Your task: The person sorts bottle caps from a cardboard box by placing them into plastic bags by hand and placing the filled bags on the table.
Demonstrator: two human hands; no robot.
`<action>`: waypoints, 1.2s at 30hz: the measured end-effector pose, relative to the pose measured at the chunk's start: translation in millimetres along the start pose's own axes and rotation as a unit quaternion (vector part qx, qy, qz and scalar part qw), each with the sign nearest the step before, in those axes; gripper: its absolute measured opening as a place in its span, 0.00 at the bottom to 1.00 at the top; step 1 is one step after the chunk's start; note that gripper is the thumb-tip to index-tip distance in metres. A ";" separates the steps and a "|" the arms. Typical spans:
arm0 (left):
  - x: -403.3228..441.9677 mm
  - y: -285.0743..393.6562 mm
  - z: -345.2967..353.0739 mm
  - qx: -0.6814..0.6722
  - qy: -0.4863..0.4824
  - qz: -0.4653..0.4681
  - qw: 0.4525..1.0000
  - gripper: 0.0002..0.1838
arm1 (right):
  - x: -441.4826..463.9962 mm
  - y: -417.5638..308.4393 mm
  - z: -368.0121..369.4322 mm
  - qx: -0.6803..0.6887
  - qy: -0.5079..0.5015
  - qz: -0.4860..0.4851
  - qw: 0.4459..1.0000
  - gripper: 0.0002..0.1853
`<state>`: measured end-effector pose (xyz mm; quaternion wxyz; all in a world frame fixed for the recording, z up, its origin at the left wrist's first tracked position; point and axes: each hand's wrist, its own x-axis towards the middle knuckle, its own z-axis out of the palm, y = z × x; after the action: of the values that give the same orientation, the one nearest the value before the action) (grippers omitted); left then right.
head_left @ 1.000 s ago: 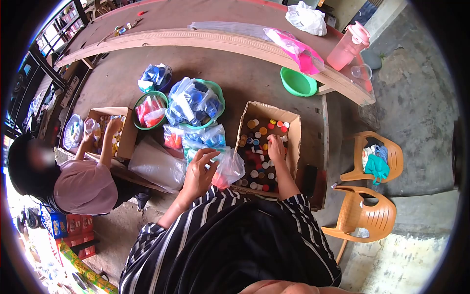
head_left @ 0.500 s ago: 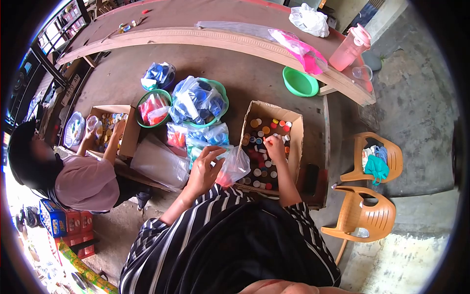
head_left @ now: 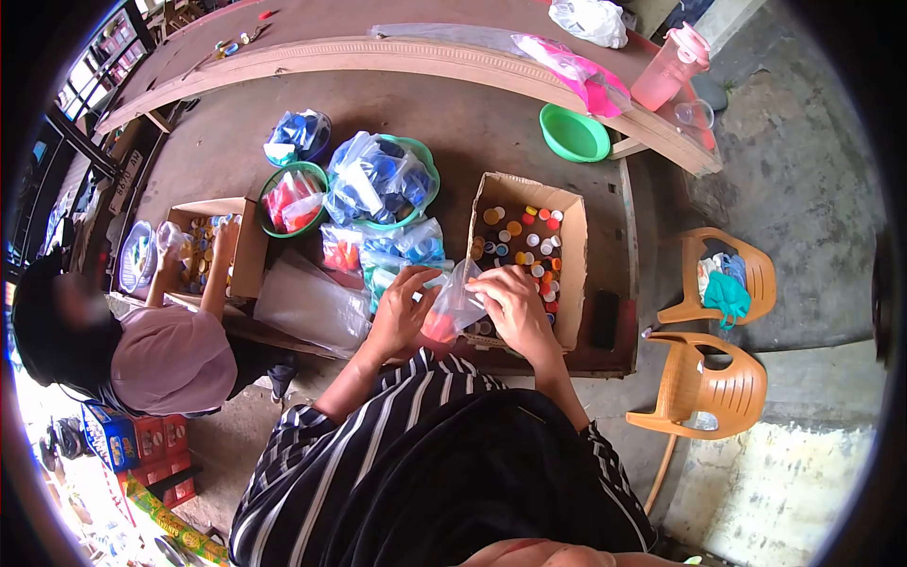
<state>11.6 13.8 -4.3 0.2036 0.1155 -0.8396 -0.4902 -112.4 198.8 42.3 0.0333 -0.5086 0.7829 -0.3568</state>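
A clear plastic bag with red-orange pieces in its bottom hangs between my hands, held by my left hand at its left edge. At the bag's right edge is my right hand, its fingers pinched together; a small orange spot shows at the fingertips, too small to name. Just beyond my right hand stands a cardboard box with loose caps in red, white, yellow and blue. Filled bags of blue, green and red pieces lie beyond my left hand.
Green basins hold blue and red bagged pieces. Flat clear bags lie at the table's near edge. At the left, a co-worker reaches into another cardboard box. A green bowl sits under the raised shelf.
My right hand has moved out of the cap box, left and toward me, to the bag's opening. The view has shifted slightly.
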 end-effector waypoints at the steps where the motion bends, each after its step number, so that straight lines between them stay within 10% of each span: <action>1: -0.1 -2.1 -1.6 -0.008 -0.008 -0.005 1.000 0.14 | -0.4 -1.7 0.6 0.008 -0.012 0.019 1.000 0.09; 9: -2.5 -26.0 -17.1 -0.069 -0.067 -0.041 0.995 0.16 | -5.5 -11.3 11.7 -0.062 0.007 0.045 0.997 0.09; 16: -5.1 -62.6 -29.9 -0.086 -0.239 0.013 0.967 0.53 | 5.8 -45.6 14.5 0.002 0.014 0.042 0.999 0.05; 23: 7.5 -74.1 -47.0 -0.020 -0.358 -0.004 0.934 0.66 | 33.3 -105.2 9.4 0.096 0.009 -0.019 0.995 0.08; 30: -3.2 -133.2 -66.9 -0.264 -0.394 -0.095 0.875 0.23 | 54.1 -101.9 16.2 0.168 0.151 0.052 0.973 0.20; 36: -18.6 -145.8 -87.7 -0.322 -0.325 -0.164 0.874 0.13 | 44.8 -53.1 53.8 0.318 0.205 0.202 0.903 0.45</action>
<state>67.3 -118.8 -97.1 -0.1378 0.0138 -0.6233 -0.7696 -70.6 121.8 47.7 0.1030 -0.2175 0.7034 -0.6688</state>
